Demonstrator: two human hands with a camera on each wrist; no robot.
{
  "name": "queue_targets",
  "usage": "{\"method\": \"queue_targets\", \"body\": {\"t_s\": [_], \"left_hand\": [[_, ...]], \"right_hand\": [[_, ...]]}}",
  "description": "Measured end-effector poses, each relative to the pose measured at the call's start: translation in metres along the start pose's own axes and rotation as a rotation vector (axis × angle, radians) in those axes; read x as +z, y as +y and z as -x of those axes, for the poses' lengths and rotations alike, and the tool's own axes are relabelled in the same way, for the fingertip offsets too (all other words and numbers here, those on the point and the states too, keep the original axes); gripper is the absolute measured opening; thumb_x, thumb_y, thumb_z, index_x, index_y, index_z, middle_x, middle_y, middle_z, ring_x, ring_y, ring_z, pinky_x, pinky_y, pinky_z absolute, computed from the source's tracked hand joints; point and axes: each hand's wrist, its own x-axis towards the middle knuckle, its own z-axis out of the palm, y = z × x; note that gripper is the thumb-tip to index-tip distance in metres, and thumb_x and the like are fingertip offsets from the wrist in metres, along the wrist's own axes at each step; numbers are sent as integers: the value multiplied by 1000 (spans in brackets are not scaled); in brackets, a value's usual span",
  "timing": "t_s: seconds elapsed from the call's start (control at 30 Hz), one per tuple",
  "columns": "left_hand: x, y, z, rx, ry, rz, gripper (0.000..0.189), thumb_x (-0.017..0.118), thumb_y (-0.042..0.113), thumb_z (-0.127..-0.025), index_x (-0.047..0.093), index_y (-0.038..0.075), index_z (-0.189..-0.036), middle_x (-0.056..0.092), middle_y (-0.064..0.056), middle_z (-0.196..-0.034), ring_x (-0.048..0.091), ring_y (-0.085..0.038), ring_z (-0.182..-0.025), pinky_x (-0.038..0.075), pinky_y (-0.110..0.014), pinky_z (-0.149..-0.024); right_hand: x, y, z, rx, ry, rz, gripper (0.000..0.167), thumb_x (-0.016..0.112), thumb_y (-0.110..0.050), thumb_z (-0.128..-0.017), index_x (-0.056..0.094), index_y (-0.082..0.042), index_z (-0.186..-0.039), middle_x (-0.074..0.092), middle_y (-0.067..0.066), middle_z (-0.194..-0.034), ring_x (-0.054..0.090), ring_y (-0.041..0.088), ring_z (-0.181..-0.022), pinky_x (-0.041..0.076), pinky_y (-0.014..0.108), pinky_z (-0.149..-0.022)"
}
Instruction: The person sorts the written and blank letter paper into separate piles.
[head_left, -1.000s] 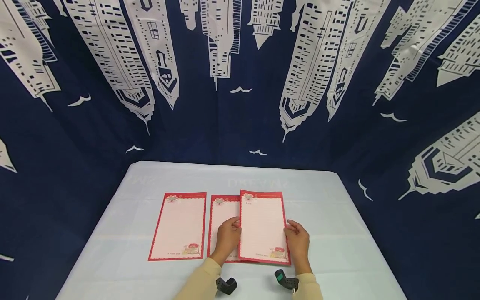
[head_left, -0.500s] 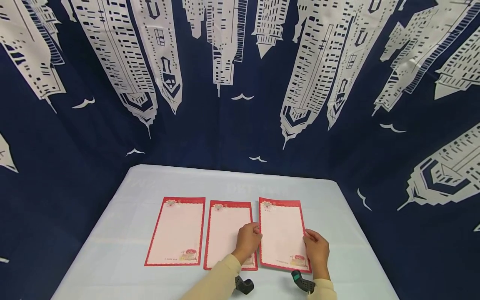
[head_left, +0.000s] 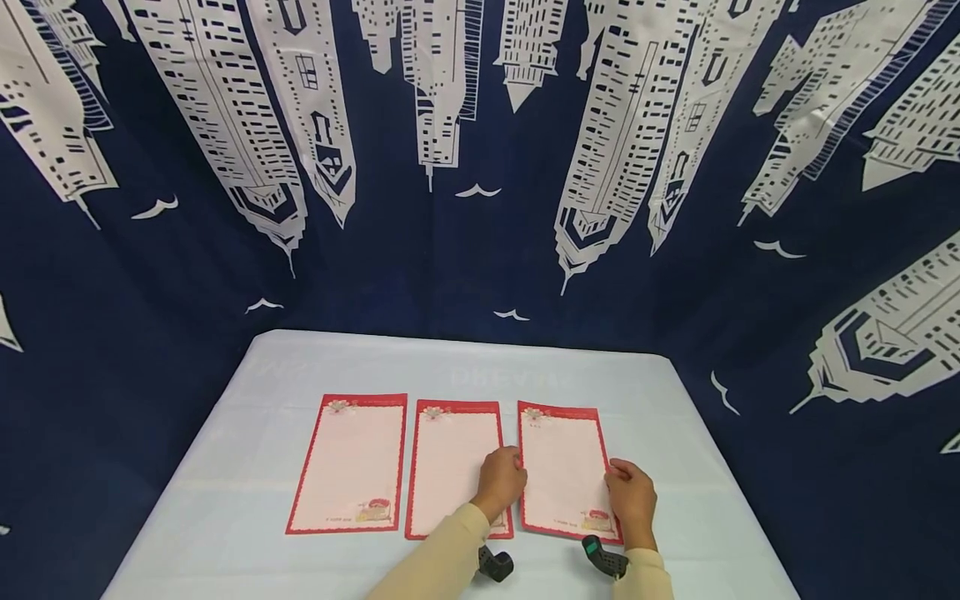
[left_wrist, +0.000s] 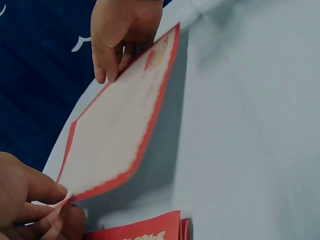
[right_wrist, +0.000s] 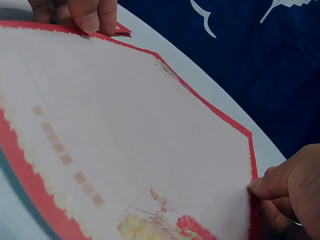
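Note:
A red-bordered sheet of letter paper [head_left: 564, 475], with a flower at its top left and a small picture at its bottom right, is on the right of a row of three. My left hand [head_left: 501, 483] pinches its left edge between thumb and fingers. On the opposite edge my right hand [head_left: 632, 500] pinches too, thumb on top in the right wrist view. The held sheet [left_wrist: 112, 135] bows and casts a shadow on the cloth in the left wrist view. Partly under my left hand and sleeve lies the matching middle sheet [head_left: 453, 462].
A third matching sheet [head_left: 352, 467] lies at the left of the row. All are on a white-covered table [head_left: 225, 492]. Behind it hangs a dark blue curtain [head_left: 390, 275] printed with white buildings. Dark devices sit at both wrists, near the sheets' lower edges.
Both hands have carried the held sheet to the right, off its overlap with the middle sheet. A narrow gap now separates the two. Over the last half second the hands have barely moved.

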Motion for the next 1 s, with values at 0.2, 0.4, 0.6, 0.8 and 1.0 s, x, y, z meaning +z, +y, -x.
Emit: {"method": "queue_targets", "body": {"t_s": [0.2, 0.4, 0.6, 0.8, 1.0], "left_hand": [[-13, -2, 6, -3, -71, -12, 13, 69, -3, -85, 69, -7, -98, 54, -3, -75, 50, -15, -70, 48, -32, -66], [-40, -14, 16, -8, -29, 24, 27, 71, -2, -86, 69, -9, -112, 58, -5, -81, 52, -15, -73, 49, -34, -68], [-69, -26, 21, -77, 45, 8, 28, 74, 6, -89, 70, -5, -115, 64, -6, -87, 58, -19, -77, 51, -38, -70], [-103, -37, 38, -154, 96, -3, 31, 73, 12, -90, 70, -5, -116, 68, -10, -93, 63, -22, -80, 53, -41, -71], [-128, -50, 46, -197, 136, -22, 36, 72, 12, -91, 67, -10, -120, 69, -21, -105, 67, -37, -97, 55, -51, -82]], "right_hand": [[-3, -10, 5, -38, 7, 12, 28, 61, -5, -94, 68, 8, -117, 69, 22, -102, 63, 37, -93, 49, 40, -76], [1, -24, 13, -69, -32, -18, 28, 64, -7, -93, 69, 8, -116, 71, 17, -97, 65, 25, -83, 49, 29, -68], [21, -37, 28, -82, -111, -71, 28, 65, -7, -94, 68, 8, -117, 71, 15, -96, 67, 20, -78, 50, 25, -63], [46, -47, 48, -110, -189, -96, 27, 67, -6, -93, 69, 7, -116, 72, 11, -94, 67, 17, -76, 54, 25, -62], [62, -65, 65, -184, -241, -99, 26, 69, -7, -93, 69, 6, -116, 72, 9, -97, 69, 23, -87, 58, 35, -73]]}}
